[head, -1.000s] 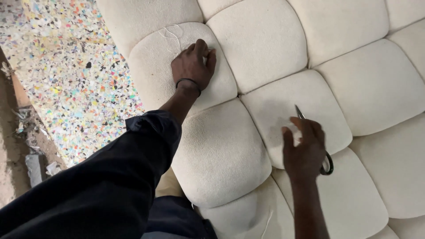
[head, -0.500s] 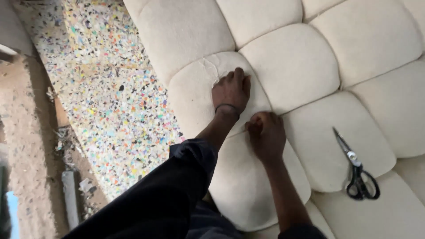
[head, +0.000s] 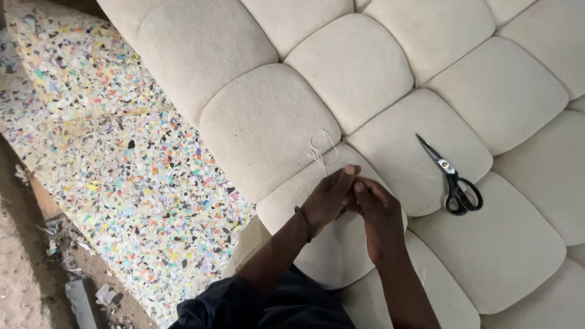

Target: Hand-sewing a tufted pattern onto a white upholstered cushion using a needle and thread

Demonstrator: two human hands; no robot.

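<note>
Over the cream tufted cushion (head: 262,131), your two hands meet just above the seam between two puffed squares. Your left hand (head: 326,201), with a dark band at the wrist, has its fingers drawn together, thumb tip raised, pinching at a thin pale thread (head: 321,146) that loops up from the seam onto the square above. Your right hand (head: 378,210) touches the left, fingers curled inward and pressed close; you cannot tell from this view whether it also grips the thread. Black-handled scissors (head: 454,180) lie flat on the next square to your right, blades closed and pointing up and left, well apart from both hands. Left of the cushion lies a slab of rebonded foam (head: 109,158), pale with speckles of blue, yellow, red and black. Beyond its lower edge, scraps and debris (head: 79,292) sit on bare dusty ground. No packages, labels or signs show anywhere.
</note>
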